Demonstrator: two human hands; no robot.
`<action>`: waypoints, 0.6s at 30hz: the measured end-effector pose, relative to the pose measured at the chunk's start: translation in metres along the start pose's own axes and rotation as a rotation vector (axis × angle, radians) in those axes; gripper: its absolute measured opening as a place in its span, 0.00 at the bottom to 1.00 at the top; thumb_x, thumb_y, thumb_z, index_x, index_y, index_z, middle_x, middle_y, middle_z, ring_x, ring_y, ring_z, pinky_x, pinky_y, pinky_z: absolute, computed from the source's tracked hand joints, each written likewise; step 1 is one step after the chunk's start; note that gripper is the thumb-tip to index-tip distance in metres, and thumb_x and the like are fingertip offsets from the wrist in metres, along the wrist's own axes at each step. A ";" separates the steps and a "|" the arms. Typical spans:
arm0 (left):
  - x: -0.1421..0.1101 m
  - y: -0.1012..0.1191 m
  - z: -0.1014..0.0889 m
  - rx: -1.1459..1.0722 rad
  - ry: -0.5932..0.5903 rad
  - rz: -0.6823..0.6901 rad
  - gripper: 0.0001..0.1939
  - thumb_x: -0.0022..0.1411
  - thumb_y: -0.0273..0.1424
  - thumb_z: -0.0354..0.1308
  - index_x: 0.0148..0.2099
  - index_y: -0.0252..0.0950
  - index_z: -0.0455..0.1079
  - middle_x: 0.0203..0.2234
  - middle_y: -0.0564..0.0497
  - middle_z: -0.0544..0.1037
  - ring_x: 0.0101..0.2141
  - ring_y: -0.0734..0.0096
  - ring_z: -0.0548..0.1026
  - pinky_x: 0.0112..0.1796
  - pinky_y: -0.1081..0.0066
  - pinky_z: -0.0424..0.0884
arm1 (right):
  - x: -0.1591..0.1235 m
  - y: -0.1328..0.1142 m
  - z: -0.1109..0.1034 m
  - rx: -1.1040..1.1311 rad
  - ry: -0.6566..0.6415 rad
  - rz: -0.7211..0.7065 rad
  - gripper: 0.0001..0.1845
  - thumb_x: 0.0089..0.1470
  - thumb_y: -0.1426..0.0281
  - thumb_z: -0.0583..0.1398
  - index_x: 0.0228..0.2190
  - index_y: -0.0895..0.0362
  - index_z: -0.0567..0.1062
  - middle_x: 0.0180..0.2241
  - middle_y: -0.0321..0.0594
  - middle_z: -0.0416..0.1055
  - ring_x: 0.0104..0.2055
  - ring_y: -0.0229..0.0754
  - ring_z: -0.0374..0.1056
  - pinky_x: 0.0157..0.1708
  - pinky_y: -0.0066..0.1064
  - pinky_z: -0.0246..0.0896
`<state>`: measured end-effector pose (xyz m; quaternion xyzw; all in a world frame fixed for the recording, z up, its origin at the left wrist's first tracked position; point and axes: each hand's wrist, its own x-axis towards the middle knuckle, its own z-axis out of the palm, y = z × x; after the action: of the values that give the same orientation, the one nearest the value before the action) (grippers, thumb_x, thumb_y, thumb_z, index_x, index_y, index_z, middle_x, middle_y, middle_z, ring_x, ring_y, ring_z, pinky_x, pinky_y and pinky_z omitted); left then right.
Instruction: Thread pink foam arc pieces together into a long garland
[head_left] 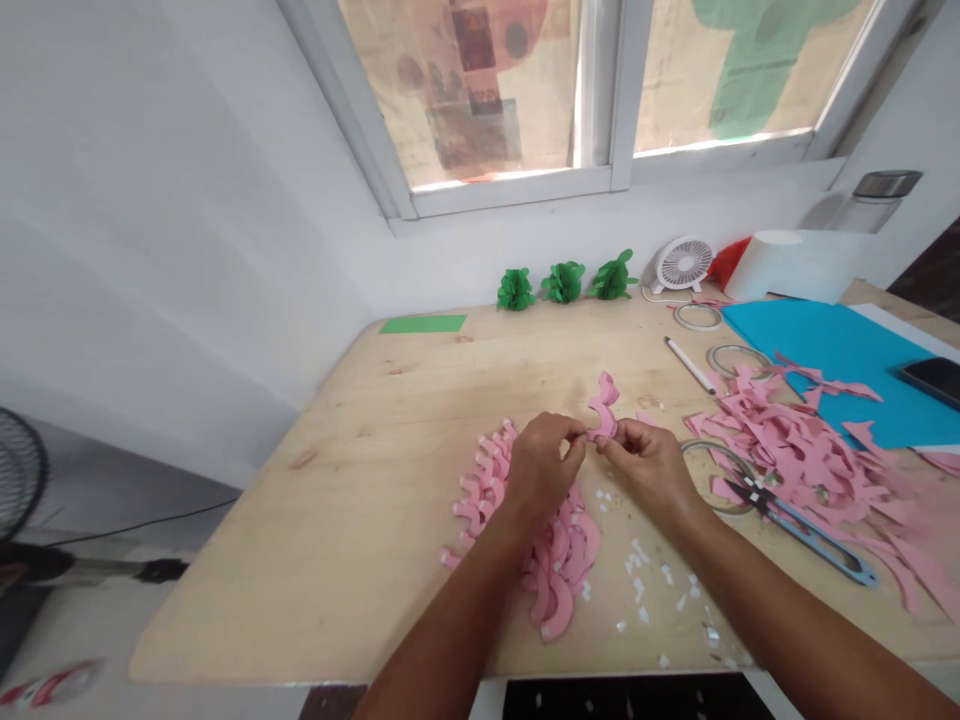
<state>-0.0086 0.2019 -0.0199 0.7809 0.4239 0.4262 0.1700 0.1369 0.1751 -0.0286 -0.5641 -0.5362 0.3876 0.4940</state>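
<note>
A curved, wavy pink paper piece (604, 404) is held up above the wooden table. My left hand (546, 455) pinches its lower left end between thumb and fingers. On the other side, my right hand (646, 462) grips its lower right edge with thumb and forefinger. Beneath and around my left wrist lies a pile of pink paper curves (564, 575), some with small white tabs on their ends; my forearm hides part of it. Small white paper bits (637, 580) are scattered on the table to the right of the pile.
Pink paper scraps (810, 440), scissors (806, 530), tape rolls (735, 362) and a white pen (690, 365) lie to the right, near blue sheets (862, 350) and a phone (934, 380). Green paper figures (564, 283) and a small fan (682, 263) line the wall. A green strip (423, 324) lies back left.
</note>
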 end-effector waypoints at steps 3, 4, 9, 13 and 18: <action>0.000 -0.001 0.000 0.005 0.012 0.008 0.07 0.53 0.22 0.54 0.31 0.36 0.72 0.26 0.50 0.78 0.31 0.68 0.74 0.34 0.68 0.70 | 0.000 -0.001 0.000 -0.001 -0.004 -0.001 0.17 0.47 0.61 0.59 0.17 0.57 0.61 0.16 0.29 0.50 0.19 0.32 0.47 0.18 0.25 0.41; 0.000 -0.001 0.001 0.009 0.017 0.009 0.07 0.53 0.22 0.55 0.31 0.36 0.72 0.26 0.50 0.78 0.31 0.68 0.74 0.34 0.68 0.70 | 0.000 -0.001 0.000 0.001 -0.007 0.001 0.17 0.48 0.61 0.59 0.17 0.57 0.61 0.16 0.29 0.51 0.19 0.32 0.47 0.18 0.25 0.41; -0.001 0.000 0.001 0.026 0.029 -0.008 0.06 0.52 0.22 0.55 0.31 0.36 0.72 0.26 0.51 0.78 0.31 0.69 0.74 0.34 0.68 0.69 | -0.001 -0.003 -0.001 -0.036 -0.001 0.000 0.17 0.48 0.62 0.59 0.17 0.57 0.61 0.16 0.29 0.50 0.19 0.32 0.47 0.18 0.25 0.42; -0.001 0.001 0.002 0.019 0.037 -0.035 0.06 0.52 0.22 0.55 0.31 0.36 0.71 0.25 0.51 0.77 0.30 0.69 0.74 0.34 0.69 0.69 | -0.003 -0.007 -0.001 -0.117 0.010 -0.031 0.16 0.48 0.62 0.58 0.17 0.57 0.62 0.16 0.29 0.51 0.20 0.33 0.48 0.19 0.25 0.42; -0.001 0.001 0.004 0.010 0.039 -0.063 0.05 0.52 0.22 0.55 0.30 0.36 0.71 0.25 0.51 0.77 0.30 0.70 0.74 0.34 0.69 0.69 | -0.003 -0.008 -0.001 -0.195 0.027 -0.089 0.18 0.48 0.63 0.57 0.15 0.56 0.58 0.15 0.29 0.52 0.19 0.33 0.50 0.20 0.26 0.44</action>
<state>-0.0053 0.2010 -0.0221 0.7594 0.4538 0.4338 0.1712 0.1362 0.1718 -0.0210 -0.5902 -0.5893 0.3036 0.4608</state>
